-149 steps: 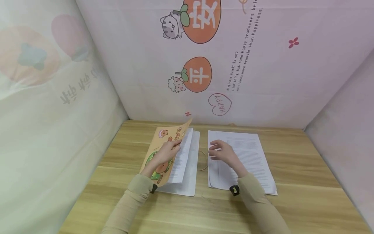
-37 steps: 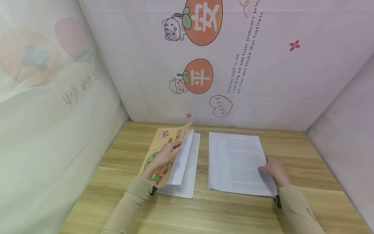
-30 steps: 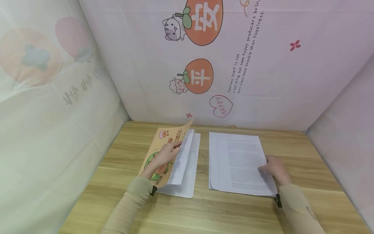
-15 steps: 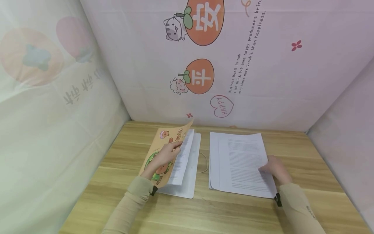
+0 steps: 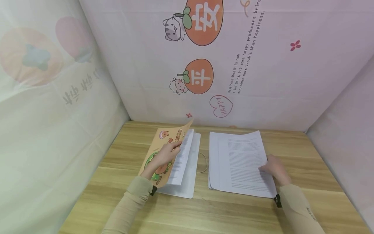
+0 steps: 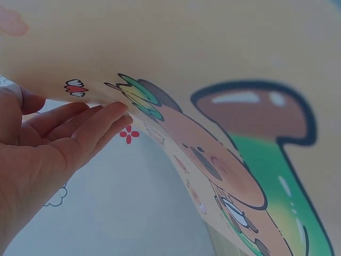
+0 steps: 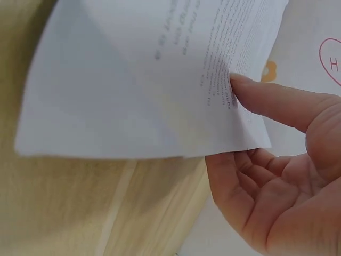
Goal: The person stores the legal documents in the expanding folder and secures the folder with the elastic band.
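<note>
On the left, a folder with an orange cartoon cover stands partly open, printed sheets inside against its pale back. My left hand holds the cover's raised right edge; in the left wrist view, that hand has its fingers along the edge. To the right lies a stack of printed paper. My right hand pinches its right edge. In the right wrist view, the thumb of that hand presses the printed face while the other fingers sit beneath the paper. How many sheets it grips I cannot tell.
A thin elastic loop lies between the folder and the stack on the wooden table. Printed cloth walls enclose the table at the back and both sides.
My right hand has gone from above the stack's left part to its right edge and taken hold there. The stack's far right corner has lifted slightly. My left hand keeps the cover up.
</note>
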`<state>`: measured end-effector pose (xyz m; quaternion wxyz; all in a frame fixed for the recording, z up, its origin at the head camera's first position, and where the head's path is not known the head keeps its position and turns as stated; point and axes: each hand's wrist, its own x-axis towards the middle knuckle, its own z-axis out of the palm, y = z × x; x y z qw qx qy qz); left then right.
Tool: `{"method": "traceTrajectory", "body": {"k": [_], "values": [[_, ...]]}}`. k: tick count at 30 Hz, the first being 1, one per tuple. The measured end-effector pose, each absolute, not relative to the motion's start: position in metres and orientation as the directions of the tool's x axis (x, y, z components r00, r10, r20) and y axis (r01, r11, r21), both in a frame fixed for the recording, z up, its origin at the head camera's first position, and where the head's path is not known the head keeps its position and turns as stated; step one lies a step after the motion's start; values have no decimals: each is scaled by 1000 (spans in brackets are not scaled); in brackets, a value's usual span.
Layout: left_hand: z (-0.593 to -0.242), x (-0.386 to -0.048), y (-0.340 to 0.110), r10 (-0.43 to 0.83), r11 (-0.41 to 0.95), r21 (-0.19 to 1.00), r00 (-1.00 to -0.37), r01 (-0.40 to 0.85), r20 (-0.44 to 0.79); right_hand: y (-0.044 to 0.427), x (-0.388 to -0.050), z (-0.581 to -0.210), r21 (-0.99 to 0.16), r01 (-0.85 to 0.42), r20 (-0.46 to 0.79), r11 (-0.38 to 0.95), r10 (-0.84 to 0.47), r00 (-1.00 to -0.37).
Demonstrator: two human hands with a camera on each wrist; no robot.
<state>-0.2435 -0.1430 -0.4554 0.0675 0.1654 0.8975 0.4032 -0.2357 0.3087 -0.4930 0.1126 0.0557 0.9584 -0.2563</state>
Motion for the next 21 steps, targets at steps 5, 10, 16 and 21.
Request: {"method": "traceTrajectory", "body": {"k": [5, 10, 16, 21], "values": [[-456, -244, -143, 353, 614, 752, -936, 240, 10, 311, -232, -490, -509, 151, -224, 847, 38, -974], [-457, -243, -143, 350, 618, 746, -937, 246, 19, 314, -229, -489, -528, 145, -233, 837, 21, -972], [-457, -243, -143, 332, 626, 743, -943, 237, 22, 320, -228, -489, -539, 127, -227, 832, 1, -974], [-458, -245, -142, 327, 635, 735, -945, 236, 21, 326, -229, -492, -564, 97, -200, 820, -21, -980]]}}
